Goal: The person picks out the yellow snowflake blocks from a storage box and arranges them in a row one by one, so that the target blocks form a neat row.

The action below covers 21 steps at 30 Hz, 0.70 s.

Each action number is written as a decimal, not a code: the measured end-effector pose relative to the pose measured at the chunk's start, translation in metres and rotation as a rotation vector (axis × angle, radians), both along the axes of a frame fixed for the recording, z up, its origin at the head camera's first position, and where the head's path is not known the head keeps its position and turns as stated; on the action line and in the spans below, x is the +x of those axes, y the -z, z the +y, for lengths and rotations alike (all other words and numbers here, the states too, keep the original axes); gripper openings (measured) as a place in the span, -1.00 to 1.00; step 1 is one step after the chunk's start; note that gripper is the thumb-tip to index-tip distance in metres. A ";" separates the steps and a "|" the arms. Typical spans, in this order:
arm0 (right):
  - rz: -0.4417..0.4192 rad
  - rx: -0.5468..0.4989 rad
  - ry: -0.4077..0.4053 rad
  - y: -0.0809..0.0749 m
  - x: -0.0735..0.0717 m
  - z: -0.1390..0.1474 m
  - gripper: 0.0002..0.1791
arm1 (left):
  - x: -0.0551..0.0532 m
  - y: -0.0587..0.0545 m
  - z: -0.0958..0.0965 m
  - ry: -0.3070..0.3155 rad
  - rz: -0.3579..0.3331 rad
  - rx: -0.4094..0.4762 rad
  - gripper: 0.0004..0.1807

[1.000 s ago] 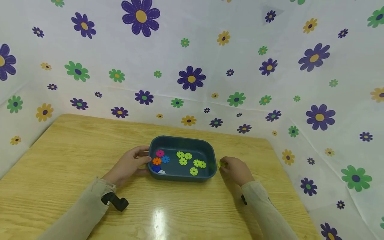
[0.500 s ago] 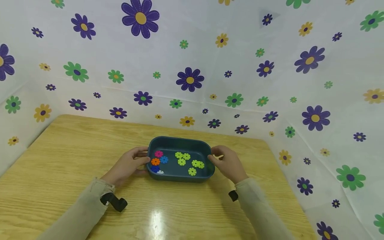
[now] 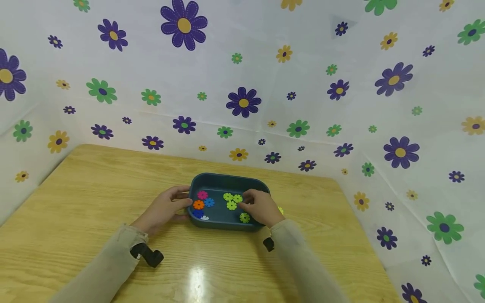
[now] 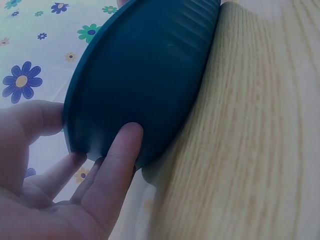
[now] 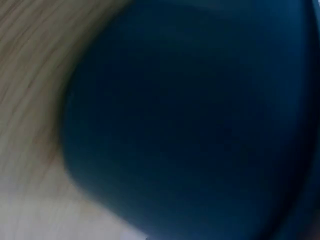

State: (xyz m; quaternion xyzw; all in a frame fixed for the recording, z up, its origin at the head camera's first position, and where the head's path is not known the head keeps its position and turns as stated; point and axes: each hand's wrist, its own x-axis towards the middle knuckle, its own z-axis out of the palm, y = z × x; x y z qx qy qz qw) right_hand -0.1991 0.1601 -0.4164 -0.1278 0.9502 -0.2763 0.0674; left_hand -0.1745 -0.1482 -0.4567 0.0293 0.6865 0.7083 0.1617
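Observation:
A dark teal plastic tray (image 3: 212, 224) sits on the table, holding plastic snowflake discs. Pink, orange (image 3: 198, 204), blue, dark blue and white discs lie at its left end. Several yellow-green discs (image 3: 231, 205) lie toward the middle and right. At the left end, my left hand (image 3: 162, 209) grips the tray, its thumb at the rim and fingers (image 4: 120, 155) against the outer wall. My right hand (image 3: 262, 207) reaches over the right end, thumb and forefinger apart above the yellow-green discs. It hides part of the tray. Only blurred tray wall shows in the right wrist view.
Just outside the tray's right end, a yellow-green disc (image 3: 281, 210) shows partly behind my right hand. The wooden table (image 3: 113, 181) meets a white flower-printed backdrop (image 3: 212, 75) at the back and sides.
My right hand has moved left, from the yellow-green disc outside the tray, past the right rim to above the discs inside. My left hand stays on the tray.

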 end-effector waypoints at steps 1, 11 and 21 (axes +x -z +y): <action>-0.009 0.012 -0.007 0.001 -0.001 -0.003 -0.60 | 0.000 0.000 0.000 -0.002 0.000 -0.003 -0.36; -0.068 0.103 -0.052 0.013 -0.006 -0.015 -0.59 | -0.001 0.003 0.002 0.000 -0.008 0.008 -0.37; -0.031 0.119 -0.085 0.020 -0.012 -0.024 -0.77 | -0.003 0.006 0.000 0.000 -0.006 0.014 -0.37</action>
